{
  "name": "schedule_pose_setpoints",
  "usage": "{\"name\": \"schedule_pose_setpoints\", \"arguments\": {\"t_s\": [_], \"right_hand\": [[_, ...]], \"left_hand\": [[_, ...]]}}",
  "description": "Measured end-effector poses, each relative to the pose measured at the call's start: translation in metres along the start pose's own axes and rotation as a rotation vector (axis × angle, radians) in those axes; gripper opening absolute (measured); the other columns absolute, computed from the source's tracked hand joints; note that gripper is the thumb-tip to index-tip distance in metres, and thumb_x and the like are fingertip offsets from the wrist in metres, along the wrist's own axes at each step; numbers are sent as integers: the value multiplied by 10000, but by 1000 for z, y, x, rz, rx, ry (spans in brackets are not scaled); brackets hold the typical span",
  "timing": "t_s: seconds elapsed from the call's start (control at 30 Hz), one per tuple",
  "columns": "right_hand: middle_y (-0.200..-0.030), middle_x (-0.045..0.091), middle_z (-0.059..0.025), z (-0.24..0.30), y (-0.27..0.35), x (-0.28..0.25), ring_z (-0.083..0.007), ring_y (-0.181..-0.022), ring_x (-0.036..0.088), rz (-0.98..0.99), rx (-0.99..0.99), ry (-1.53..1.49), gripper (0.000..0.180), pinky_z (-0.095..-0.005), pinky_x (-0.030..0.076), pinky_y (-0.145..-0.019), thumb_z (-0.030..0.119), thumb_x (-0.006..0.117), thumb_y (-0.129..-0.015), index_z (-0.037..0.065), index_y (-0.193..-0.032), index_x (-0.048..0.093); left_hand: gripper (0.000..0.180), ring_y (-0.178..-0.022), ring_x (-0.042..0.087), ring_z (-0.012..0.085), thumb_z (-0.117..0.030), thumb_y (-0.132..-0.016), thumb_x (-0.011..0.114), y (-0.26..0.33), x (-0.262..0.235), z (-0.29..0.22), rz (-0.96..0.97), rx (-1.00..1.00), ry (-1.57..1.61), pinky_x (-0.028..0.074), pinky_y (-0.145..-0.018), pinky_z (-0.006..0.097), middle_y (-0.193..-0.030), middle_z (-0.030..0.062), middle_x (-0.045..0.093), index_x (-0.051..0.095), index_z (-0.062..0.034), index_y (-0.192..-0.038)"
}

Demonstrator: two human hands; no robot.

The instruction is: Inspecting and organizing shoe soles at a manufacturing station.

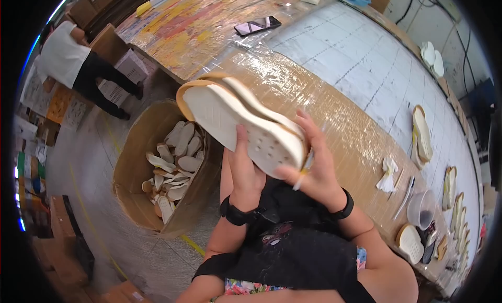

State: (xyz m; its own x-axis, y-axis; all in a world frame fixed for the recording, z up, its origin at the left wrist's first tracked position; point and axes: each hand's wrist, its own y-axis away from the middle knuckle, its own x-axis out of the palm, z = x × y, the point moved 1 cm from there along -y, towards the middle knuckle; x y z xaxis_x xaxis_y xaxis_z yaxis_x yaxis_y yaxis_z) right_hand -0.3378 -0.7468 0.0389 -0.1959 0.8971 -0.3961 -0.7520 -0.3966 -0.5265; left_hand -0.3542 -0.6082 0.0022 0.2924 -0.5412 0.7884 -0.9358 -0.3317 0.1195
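A pair of white shoe soles [225,112] with tan edges is held up in front of me, pressed together and tilted. My left hand [246,172] grips the near sole's lower edge, thumb lying on its white face. Around the right-hand end of the pair, where small holes dot the face, my right hand [316,170] is curled with thumb and fingers on either side. A thin pale strip with a yellowish part [300,180] shows at my right thumb; I cannot make out what it is.
To the left stands a large cardboard box [133,172] holding many soles. A plastic-wrapped table [345,130] bears a phone [258,25], crumpled tissue [387,175], a clear cup [420,209], a loose sole [409,244] and more soles [421,136] along its far side. A person [73,62] bends at far left.
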Motion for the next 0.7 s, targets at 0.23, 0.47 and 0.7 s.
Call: {"name": "schedule_pose_setpoints", "arguments": {"t_s": [0.23,0.47,0.7], "right_hand": [[-1288,305,-244,-7,11,15,-352,-1179,345,-46,63,-353,1037,-388,286,-963,373,789,-533,14,-1308,200],[-1245,408,-169,3,28,17,-257,-1150,408,-33,109,-352,964,-340,318,-941,294,790,-568,2,-1300,234],[-1009,592,-140,-2,30,3,-182,-899,590,-145,178,-439,414,-256,456,-763,33,650,-713,-11,-1102,514]], "left_hand": [[509,-1029,496,228,-443,-877,369,8,13,-8,109,-98,112,414,-866,366,-1150,99,480,367,-60,-1213],[451,-1019,496,215,-382,-900,352,6,-10,-5,16,7,108,405,-878,337,-1132,93,492,379,-50,-1204],[447,-1050,467,231,-351,-881,359,10,-13,-11,318,45,157,375,-905,361,-1128,118,490,407,-28,-1185]]}}
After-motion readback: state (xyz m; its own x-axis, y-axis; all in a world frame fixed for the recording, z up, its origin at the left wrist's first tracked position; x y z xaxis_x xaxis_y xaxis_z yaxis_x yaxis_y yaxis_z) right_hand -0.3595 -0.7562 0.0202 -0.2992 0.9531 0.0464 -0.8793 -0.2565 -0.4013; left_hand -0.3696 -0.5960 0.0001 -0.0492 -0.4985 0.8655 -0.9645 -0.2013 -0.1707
